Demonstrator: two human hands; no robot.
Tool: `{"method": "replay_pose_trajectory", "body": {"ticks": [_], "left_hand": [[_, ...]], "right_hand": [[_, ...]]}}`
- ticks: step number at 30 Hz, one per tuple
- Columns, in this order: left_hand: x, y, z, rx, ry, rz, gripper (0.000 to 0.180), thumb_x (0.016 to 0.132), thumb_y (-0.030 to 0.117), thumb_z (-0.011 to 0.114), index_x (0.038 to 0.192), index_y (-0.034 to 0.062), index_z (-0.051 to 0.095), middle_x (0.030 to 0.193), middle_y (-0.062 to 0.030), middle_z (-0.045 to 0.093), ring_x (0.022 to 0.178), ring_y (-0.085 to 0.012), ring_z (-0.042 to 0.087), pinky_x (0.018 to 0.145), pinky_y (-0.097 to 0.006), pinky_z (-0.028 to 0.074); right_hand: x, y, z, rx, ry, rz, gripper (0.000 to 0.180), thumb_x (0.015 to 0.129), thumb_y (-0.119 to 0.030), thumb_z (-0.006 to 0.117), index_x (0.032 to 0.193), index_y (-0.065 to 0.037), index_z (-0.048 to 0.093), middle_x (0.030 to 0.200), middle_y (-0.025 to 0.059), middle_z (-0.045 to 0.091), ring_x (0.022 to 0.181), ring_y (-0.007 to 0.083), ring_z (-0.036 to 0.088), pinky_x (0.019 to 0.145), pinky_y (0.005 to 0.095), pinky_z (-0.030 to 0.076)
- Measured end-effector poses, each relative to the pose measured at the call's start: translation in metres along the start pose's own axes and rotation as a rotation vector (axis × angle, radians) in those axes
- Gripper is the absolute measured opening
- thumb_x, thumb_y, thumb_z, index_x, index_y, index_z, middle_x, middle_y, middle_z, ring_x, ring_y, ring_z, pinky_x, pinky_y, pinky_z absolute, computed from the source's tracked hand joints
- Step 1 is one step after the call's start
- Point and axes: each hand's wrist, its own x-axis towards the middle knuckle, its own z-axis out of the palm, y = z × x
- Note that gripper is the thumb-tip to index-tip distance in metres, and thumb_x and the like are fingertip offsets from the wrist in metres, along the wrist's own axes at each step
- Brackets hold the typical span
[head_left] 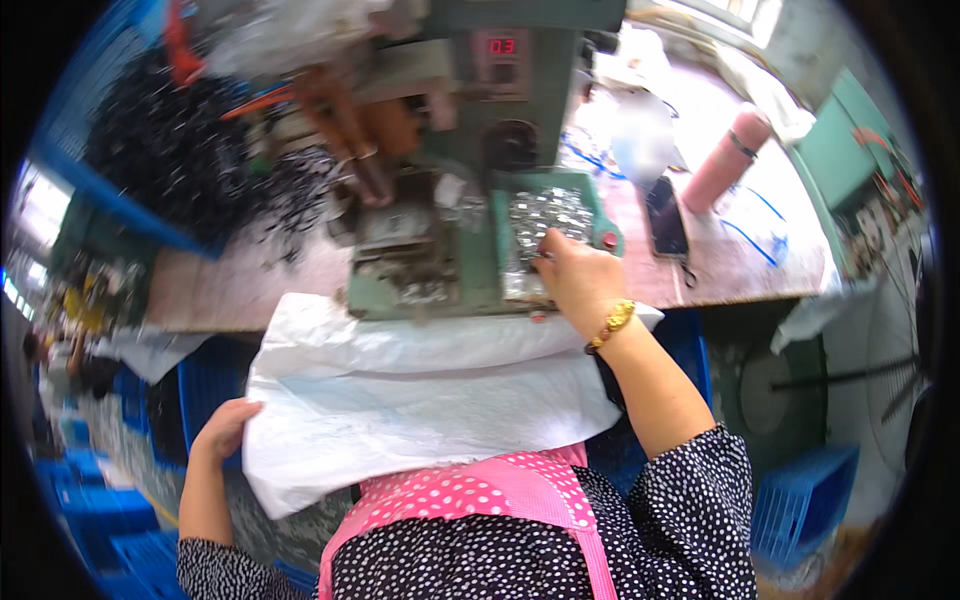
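Observation:
My right hand reaches into a green tray full of small shiny metal parts. Its thumb and fingers are drawn together at the parts. Whatever lies between the fingertips is too small to make out. Down at the left, my left hand is at the side edge of a white sheet spread over my lap and up to the table edge. The sheet hides most of that hand's fingers, so their grip does not show. Left of the tray is the blurred metal work bed of a green machine.
A blue crate of black pieces leans at the upper left; more spill onto the table. A red-digit display is on the machine. Right of the tray are a phone and a pink bottle. Another blue crate stands lower right.

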Motion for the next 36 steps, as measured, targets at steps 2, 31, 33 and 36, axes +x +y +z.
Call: {"method": "replay_pose_trajectory", "body": {"ticks": [2,31,33,36], "left_hand": [[-0.015,-0.022,0.020,0.353,0.156,-0.190,0.029,0.095,0.027,0.069,0.108,0.0007,0.073,0.096,-0.0086,0.073,0.084,-0.0193,0.068,0.077,-0.033,0.054],[0.184,0.292,0.039,1.948,1.113,1.141,0.009,0.083,0.016,0.058,0.079,0.0166,0.066,0.094,-0.0016,0.059,0.104,-0.0210,0.053,0.092,-0.036,0.038],[0.159,0.298,0.035,1.810,1.117,1.283,0.007,0.081,0.013,0.061,0.086,0.0157,0.064,0.088,-0.0012,0.060,0.094,-0.0213,0.058,0.084,-0.035,0.042],[0.120,0.294,0.040,1.390,1.070,1.459,0.014,0.086,0.009,0.068,0.096,0.0095,0.058,0.079,-0.0050,0.063,0.072,-0.0266,0.062,0.065,-0.038,0.048]], "right_hand": [[0.001,-0.001,-0.004,-0.015,0.019,0.008,0.015,0.091,-0.025,0.065,0.095,-0.012,0.058,0.083,0.0102,0.071,0.072,0.0324,0.071,0.061,0.0463,0.055],[0.007,-0.035,-0.008,1.040,0.217,0.317,0.009,0.097,0.004,0.061,0.104,-0.001,0.064,0.094,-0.0002,0.063,0.085,0.0079,0.058,0.077,0.0225,0.048],[0.006,-0.040,-0.007,1.224,0.279,0.356,0.008,0.099,0.000,0.061,0.105,-0.002,0.064,0.094,-0.0007,0.062,0.085,0.0078,0.058,0.077,0.0232,0.049],[0.003,-0.045,-0.011,1.329,0.284,0.435,0.006,0.100,-0.004,0.061,0.105,-0.003,0.064,0.094,-0.0008,0.061,0.083,0.0079,0.057,0.076,0.0229,0.048]]}}
